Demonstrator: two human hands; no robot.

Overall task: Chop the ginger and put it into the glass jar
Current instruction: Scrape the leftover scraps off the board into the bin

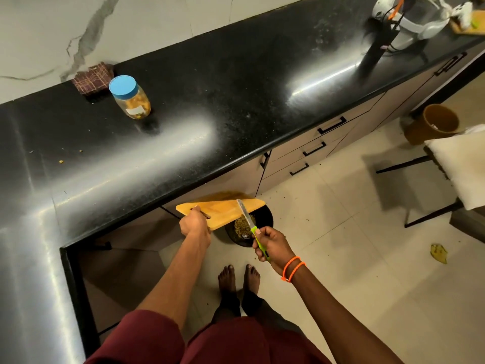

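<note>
The black countertop (183, 106) runs wide and mostly bare, with the blue-lidded glass jar (130, 97) of chopped ginger standing well back from its front edge, near a folded checked cloth (93, 78). Just off that edge, over a dark bin (259, 222) on the floor, the left hand (195, 223) grips the tilted wooden cutting board (223, 210) by its handle end. The right hand (273, 245) is clenched round the green knife (252, 227), its blade lying on the board.

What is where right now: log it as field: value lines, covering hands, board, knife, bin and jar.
left hand: left hand grips the cutting board by its handle end
board: tilted, held off the counter above the black bin
right hand: right hand holds the green-handled knife, blade against the board
bin: holds chopped scraps
jar: glass jar on the counter, blue lid on, contents inside
</note>
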